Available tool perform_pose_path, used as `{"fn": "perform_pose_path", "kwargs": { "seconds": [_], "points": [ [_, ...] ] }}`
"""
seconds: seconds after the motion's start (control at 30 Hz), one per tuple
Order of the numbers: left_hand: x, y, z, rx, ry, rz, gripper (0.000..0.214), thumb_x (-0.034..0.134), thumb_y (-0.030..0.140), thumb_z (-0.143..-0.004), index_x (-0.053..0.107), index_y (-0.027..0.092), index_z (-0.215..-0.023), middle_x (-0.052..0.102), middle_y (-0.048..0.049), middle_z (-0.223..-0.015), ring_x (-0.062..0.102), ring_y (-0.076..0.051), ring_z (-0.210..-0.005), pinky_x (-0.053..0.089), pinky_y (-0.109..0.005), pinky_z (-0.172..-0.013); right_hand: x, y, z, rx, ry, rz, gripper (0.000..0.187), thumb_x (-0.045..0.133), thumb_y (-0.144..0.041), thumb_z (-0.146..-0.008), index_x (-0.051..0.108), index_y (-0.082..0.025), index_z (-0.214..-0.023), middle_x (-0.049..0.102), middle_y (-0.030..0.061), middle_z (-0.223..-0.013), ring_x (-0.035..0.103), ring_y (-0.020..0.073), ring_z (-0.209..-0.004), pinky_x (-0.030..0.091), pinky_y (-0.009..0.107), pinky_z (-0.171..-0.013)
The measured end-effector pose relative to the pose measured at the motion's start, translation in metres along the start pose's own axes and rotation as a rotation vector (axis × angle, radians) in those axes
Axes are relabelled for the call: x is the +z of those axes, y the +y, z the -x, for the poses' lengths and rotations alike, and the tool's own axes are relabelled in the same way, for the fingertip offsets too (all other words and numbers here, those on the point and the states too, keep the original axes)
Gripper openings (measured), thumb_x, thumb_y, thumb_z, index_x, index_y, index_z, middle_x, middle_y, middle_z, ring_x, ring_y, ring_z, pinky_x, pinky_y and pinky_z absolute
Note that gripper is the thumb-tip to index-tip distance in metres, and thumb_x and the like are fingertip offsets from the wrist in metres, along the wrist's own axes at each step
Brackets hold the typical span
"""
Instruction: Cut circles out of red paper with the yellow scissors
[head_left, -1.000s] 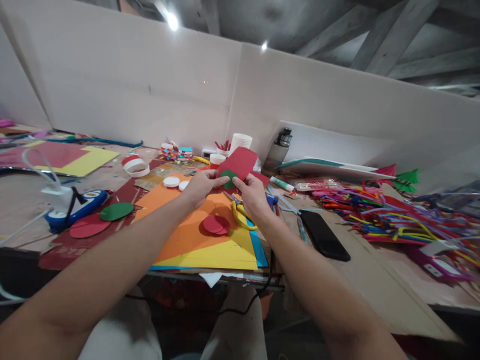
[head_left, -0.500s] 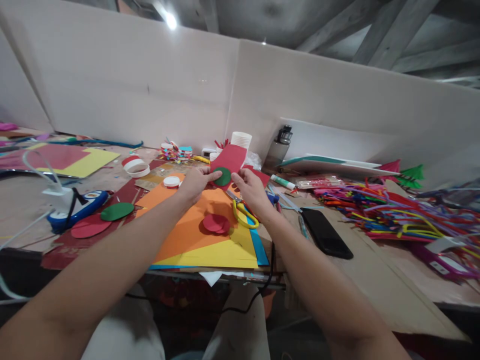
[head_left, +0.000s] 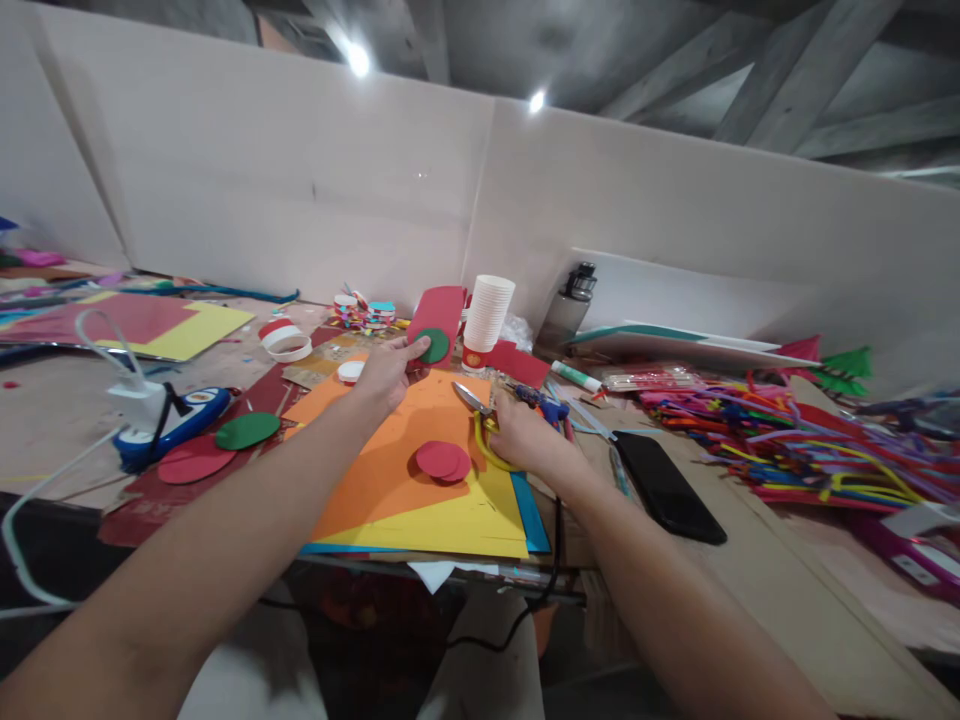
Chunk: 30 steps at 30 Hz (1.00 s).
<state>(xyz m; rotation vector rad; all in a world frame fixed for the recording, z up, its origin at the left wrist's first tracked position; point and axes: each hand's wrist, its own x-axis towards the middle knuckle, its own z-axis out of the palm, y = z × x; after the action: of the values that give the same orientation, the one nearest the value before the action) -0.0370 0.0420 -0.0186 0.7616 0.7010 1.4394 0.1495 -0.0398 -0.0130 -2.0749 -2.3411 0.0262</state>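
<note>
My left hand [head_left: 386,376] pinches a strip of red paper [head_left: 438,305] together with a small green paper circle [head_left: 433,347], which lies flat against its lower part. Over the right edge of the stacked sheets, my right hand [head_left: 525,432] has its fingers closed round the yellow handles of a pair of scissors [head_left: 472,397], whose blades point away to the left. Beneath the hands lie orange paper [head_left: 375,450] and yellow paper [head_left: 442,525]. Small red paper circles [head_left: 442,461] overlap on top of these sheets.
Stacked white paper cups [head_left: 490,312] stand behind the hands. To the right are a glue gun [head_left: 553,408], a black phone [head_left: 667,485] and heaped pipe cleaners [head_left: 795,440]. At left, a larger green circle [head_left: 247,431] overlaps a red one [head_left: 196,459] beside a blue power strip [head_left: 176,420].
My right hand has let go of the red paper and moved down to the scissors. My left hand keeps the red paper and green circle, now slightly left of the cups.
</note>
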Motion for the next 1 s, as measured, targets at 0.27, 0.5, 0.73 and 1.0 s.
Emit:
{"fn": "perform_pose_path", "kwargs": {
  "seconds": [0.27, 0.5, 0.73, 1.0],
  "points": [
    [-0.001, 0.01, -0.005, 0.056, 0.139, 0.155, 0.015, 0.074, 0.013, -0.072, 0.06, 0.017, -0.075, 0.066, 0.0047, -0.062, 0.056, -0.007, -0.049, 0.046, -0.018, -0.05, -0.003, 0.015, -0.012, -0.019, 0.361, -0.472, 0.044, 0.057, -0.019, -0.077, 0.058, -0.015, -0.121, 0.069, 0.0107, -0.102, 0.064, 0.0228, -0.092, 0.047, 0.031, -0.079],
    [0.008, 0.007, 0.006, 0.068, 0.011, 0.14, 0.019, 0.078, 0.016, -0.068, 0.063, 0.018, -0.079, 0.07, 0.0026, -0.07, 0.06, -0.008, -0.054, 0.045, -0.018, -0.05, 0.0, 0.008, -0.009, -0.288, 0.397, -0.794, 0.057, 0.051, -0.02, -0.073, 0.049, -0.018, -0.13, 0.061, 0.0108, -0.119, 0.056, 0.0235, -0.109, 0.044, 0.04, -0.096],
    [0.016, 0.005, 0.015, 0.043, -0.021, 0.148, 0.017, 0.077, 0.016, -0.069, 0.064, 0.018, -0.079, 0.071, 0.0022, -0.073, 0.061, -0.009, -0.057, 0.048, -0.02, -0.054, -0.002, 0.001, -0.006, -0.223, 0.349, -0.906, 0.044, 0.05, -0.031, -0.079, 0.049, -0.017, -0.12, 0.06, 0.0057, -0.096, 0.055, 0.0194, -0.086, 0.047, 0.036, -0.083],
    [0.02, 0.005, 0.02, 0.028, -0.017, 0.123, 0.022, 0.081, 0.018, -0.065, 0.066, 0.017, -0.081, 0.069, 0.0016, -0.069, 0.06, -0.01, -0.055, 0.048, -0.021, -0.053, 0.0, 0.002, -0.006, -0.29, 0.325, -0.87, 0.037, 0.05, -0.038, -0.083, 0.053, -0.019, -0.115, 0.059, 0.0054, -0.097, 0.054, 0.0182, -0.086, 0.045, 0.032, -0.078]
  ]
}}
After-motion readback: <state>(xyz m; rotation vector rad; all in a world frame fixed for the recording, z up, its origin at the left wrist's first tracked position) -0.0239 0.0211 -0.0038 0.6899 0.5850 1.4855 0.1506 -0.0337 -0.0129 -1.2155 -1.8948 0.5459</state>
